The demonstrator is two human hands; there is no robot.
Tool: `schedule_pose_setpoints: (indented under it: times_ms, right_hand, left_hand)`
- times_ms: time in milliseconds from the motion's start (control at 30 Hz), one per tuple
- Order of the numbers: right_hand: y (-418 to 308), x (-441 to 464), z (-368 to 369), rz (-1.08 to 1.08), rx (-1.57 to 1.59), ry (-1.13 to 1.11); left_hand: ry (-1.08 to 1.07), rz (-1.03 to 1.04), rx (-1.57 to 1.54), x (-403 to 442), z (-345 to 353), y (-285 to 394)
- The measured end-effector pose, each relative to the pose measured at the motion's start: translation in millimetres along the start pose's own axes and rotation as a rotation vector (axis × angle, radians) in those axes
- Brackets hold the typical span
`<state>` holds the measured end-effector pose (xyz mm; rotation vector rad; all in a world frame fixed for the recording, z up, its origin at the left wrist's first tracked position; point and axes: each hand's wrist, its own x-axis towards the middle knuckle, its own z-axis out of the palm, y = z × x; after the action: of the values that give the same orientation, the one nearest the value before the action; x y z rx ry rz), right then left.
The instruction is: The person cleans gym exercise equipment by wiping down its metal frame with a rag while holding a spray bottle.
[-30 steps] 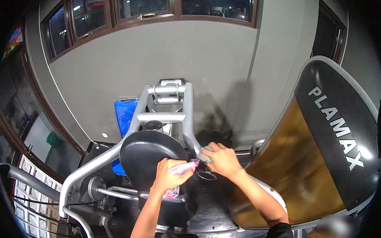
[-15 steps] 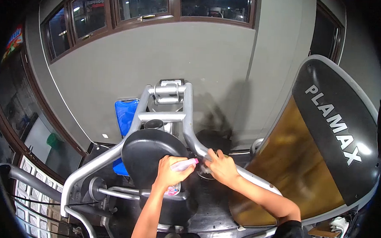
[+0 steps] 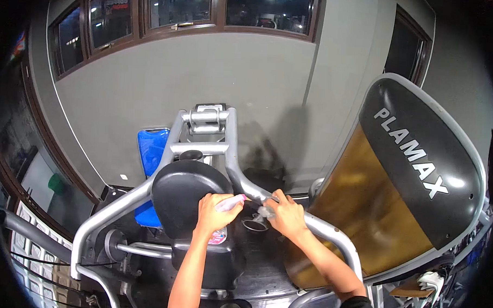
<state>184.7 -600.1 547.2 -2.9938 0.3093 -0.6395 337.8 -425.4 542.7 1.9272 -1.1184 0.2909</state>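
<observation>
My left hand [image 3: 212,213] is closed round a spray bottle [image 3: 231,203] with a pink nozzle tip, held over the edge of a black padded backrest [image 3: 188,187]. Part of the bottle's printed label shows below the palm. The nozzle points right, towards a silver tube [image 3: 330,232] of the exercise machine. My right hand [image 3: 289,215] grips a pale, crumpled cloth [image 3: 266,211] against that tube, its fingers curled over the metal. Most of the cloth is hidden by the fingers.
A large dark and gold panel [image 3: 415,154] marked PLAMAX stands at the right. Behind the backrest is a blue chair [image 3: 153,145] near the grey wall [image 3: 249,72]. A padded lever [image 3: 32,233] juts in at the left, and a black seat [image 3: 230,307] is at the bottom.
The whole view has turned slightly to the right. My right hand sits a little further down the tube, with more of the cloth showing. The bottle stays in my left hand.
</observation>
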Motion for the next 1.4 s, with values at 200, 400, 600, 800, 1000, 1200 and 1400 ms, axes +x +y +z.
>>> schedule_pose_setpoints:
  times_ms: [200, 400, 600, 800, 1000, 1200, 1400]
  right_hand:
    - [-14.2, 40.7, 32.5, 0.062, 0.054, 0.126]
    - [-5.2, 32.6, 7.8, 0.159, 0.118, 0.025]
    - [19.2, 21.0, -18.2, 0.292, 0.166, -0.145]
    - [2.5, 38.8, 7.1, 0.313, 0.195, 0.020]
    - [35.9, 35.1, -19.3, 0.544, 0.207, -0.281]
    - [63.6, 35.5, -9.7, 0.491, 0.253, -0.361]
    - [56.4, 58.7, 5.2, 0.497, 0.554, -0.329]
  left_hand:
    - [0.029, -0.165, -0.069, -6.2, -1.0, 26.5]
    - [-0.116, -0.324, -0.401, -28.2, 20.7, 19.3]
    - [-0.186, -0.396, -0.691, -29.0, 31.8, 18.6]
    - [-0.289, -0.384, -0.644, -24.2, 25.0, 16.2]
    - [-0.221, -0.197, -0.462, -26.4, 34.9, 8.8]
    - [-0.162, -0.176, -0.417, -24.5, 37.4, 13.7]
    - [-0.172, -0.172, -0.423, -22.0, 34.0, 17.6]
